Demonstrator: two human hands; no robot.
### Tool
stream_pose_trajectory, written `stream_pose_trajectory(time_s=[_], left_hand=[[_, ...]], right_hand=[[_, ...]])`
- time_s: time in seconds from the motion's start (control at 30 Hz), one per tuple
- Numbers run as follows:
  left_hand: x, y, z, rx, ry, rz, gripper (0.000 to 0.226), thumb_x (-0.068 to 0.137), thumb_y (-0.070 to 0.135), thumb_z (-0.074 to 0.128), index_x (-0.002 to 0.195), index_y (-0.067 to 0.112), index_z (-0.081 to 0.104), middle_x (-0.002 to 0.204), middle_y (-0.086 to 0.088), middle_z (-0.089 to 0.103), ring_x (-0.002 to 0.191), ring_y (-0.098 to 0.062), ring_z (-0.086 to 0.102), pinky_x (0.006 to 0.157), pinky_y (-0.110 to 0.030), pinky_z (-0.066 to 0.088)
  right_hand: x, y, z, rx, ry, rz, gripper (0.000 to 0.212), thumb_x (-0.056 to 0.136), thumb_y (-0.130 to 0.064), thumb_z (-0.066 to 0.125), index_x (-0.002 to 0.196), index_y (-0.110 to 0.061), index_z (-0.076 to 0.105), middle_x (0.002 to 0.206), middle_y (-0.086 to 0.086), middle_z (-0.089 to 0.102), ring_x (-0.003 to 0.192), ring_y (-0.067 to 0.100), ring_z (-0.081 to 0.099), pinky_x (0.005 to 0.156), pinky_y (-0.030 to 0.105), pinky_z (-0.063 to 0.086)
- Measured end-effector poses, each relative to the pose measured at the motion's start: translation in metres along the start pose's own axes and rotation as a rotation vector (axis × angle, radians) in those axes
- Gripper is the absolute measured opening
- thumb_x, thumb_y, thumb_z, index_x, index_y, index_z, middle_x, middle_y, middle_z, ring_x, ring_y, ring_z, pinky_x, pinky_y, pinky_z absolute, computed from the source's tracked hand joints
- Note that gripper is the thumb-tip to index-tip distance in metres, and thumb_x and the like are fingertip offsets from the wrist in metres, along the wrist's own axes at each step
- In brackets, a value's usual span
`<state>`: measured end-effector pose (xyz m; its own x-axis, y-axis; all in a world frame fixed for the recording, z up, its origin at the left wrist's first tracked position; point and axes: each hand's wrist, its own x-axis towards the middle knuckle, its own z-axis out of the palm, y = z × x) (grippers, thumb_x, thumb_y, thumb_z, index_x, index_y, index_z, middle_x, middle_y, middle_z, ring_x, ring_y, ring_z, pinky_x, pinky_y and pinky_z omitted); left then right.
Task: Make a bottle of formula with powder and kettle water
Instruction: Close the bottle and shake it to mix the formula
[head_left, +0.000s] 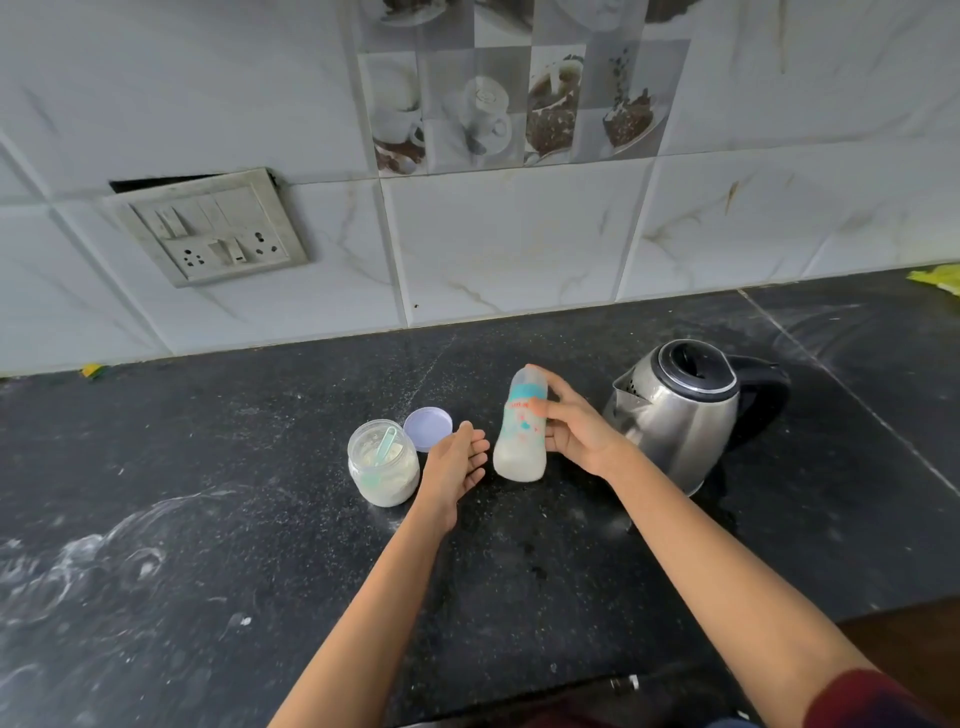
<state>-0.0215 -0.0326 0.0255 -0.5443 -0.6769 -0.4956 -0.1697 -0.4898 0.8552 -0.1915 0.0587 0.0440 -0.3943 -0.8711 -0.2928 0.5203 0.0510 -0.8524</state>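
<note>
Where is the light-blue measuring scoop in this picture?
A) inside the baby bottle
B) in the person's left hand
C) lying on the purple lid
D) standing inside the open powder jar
D: the scoop stands in the powder jar, whose lid lies beside it; the left hand is open and empty.

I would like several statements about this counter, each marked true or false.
1. The right hand grips the bottle. True.
2. The lid is on the powder jar. False: it lies on the counter beside the jar.
3. A scoop sits inside the jar. True.
4. The kettle stands left of the jar. False: it stands right of the bottle.
5. The left hand holds the scoop. False: it is open, holding nothing.
</note>
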Motion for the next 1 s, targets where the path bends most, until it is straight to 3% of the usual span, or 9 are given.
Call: stream_pose_trajectory(time_s=[0.13, 0.27, 0.37, 0.53, 0.67, 0.77, 0.9, 1.0], left_hand=[[-0.002, 0.002, 0.000, 0.003, 0.011, -0.005, 0.032, 0.102, 0.041, 0.048, 0.104, 0.018, 0.069, 0.101, 0.003, 0.071, 0.090, -0.010, 0.064, 0.077, -0.025, 0.053], [-0.004, 0.002, 0.000, -0.003, 0.011, -0.012, 0.032, 0.102, 0.042, 0.047, 0.105, 0.018, 0.069, 0.100, 0.003, 0.071, 0.089, -0.010, 0.063, 0.076, -0.024, 0.053], [-0.005, 0.003, 0.001, 0.000, 0.006, -0.020, 0.034, 0.102, 0.043, 0.048, 0.106, 0.016, 0.069, 0.097, 0.002, 0.071, 0.088, -0.010, 0.063, 0.076, -0.025, 0.053], [-0.015, 0.009, 0.004, 0.032, -0.173, -0.129, 0.044, 0.103, 0.049, 0.039, 0.106, 0.014, 0.066, 0.096, -0.002, 0.075, 0.090, -0.015, 0.071, 0.072, -0.025, 0.055], [-0.021, 0.009, 0.005, -0.023, -0.366, -0.182, 0.043, 0.104, 0.051, 0.033, 0.115, 0.019, 0.060, 0.107, -0.009, 0.076, 0.099, -0.021, 0.073, 0.073, -0.027, 0.059], [-0.021, 0.008, 0.006, -0.090, -0.388, -0.188, 0.041, 0.103, 0.046, 0.041, 0.129, 0.015, 0.053, 0.113, -0.015, 0.073, 0.100, -0.024, 0.073, 0.075, -0.030, 0.060], [-0.018, 0.005, 0.007, -0.074, -0.336, -0.145, 0.040, 0.099, 0.036, 0.055, 0.132, 0.013, 0.051, 0.123, -0.015, 0.066, 0.096, -0.021, 0.074, 0.078, -0.032, 0.059], [-0.016, 0.001, 0.008, 0.050, -0.282, -0.044, 0.036, 0.095, 0.034, 0.064, 0.124, 0.014, 0.057, 0.119, -0.011, 0.067, 0.091, -0.013, 0.071, 0.078, -0.026, 0.057]], right_hand=[[0.002, -0.002, -0.001, 0.110, 0.128, -0.056, 0.063, 0.089, -0.007, 0.065, 0.141, -0.028, 0.038, 0.139, 0.018, 0.050, 0.111, 0.032, 0.064, 0.073, 0.043, 0.059], [-0.002, -0.004, 0.000, -0.022, 0.007, -0.014, 0.063, 0.085, -0.008, 0.068, 0.139, -0.031, 0.044, 0.136, 0.017, 0.053, 0.108, 0.032, 0.066, 0.073, 0.041, 0.059], [-0.002, -0.003, 0.001, 0.089, 0.083, -0.057, 0.062, 0.087, -0.008, 0.066, 0.140, -0.030, 0.041, 0.130, 0.015, 0.057, 0.105, 0.028, 0.068, 0.072, 0.040, 0.059], [-0.004, -0.001, 0.003, 0.112, 0.041, -0.034, 0.066, 0.086, -0.009, 0.062, 0.145, -0.026, 0.037, 0.123, 0.013, 0.059, 0.104, 0.028, 0.066, 0.072, 0.039, 0.058], [-0.006, 0.001, 0.004, 0.156, 0.005, -0.019, 0.065, 0.090, -0.006, 0.056, 0.147, -0.027, 0.035, 0.130, 0.017, 0.052, 0.119, 0.036, 0.057, 0.092, 0.049, 0.053], [-0.008, 0.002, 0.003, 0.149, -0.028, 0.001, 0.066, 0.089, -0.003, 0.053, 0.148, -0.028, 0.035, 0.134, 0.019, 0.050, 0.130, 0.043, 0.047, 0.106, 0.058, 0.040], [-0.008, -0.007, 0.009, -0.119, 0.073, 0.025, 0.066, 0.096, -0.009, 0.053, 0.152, -0.031, 0.026, 0.135, 0.010, 0.052, 0.121, 0.031, 0.057, 0.099, 0.048, 0.050], [-0.008, -0.008, 0.012, -0.350, 0.114, 0.043, 0.085, 0.090, -0.026, 0.068, 0.154, -0.036, 0.014, 0.129, 0.001, 0.054, 0.112, 0.021, 0.062, 0.092, 0.043, 0.055]])
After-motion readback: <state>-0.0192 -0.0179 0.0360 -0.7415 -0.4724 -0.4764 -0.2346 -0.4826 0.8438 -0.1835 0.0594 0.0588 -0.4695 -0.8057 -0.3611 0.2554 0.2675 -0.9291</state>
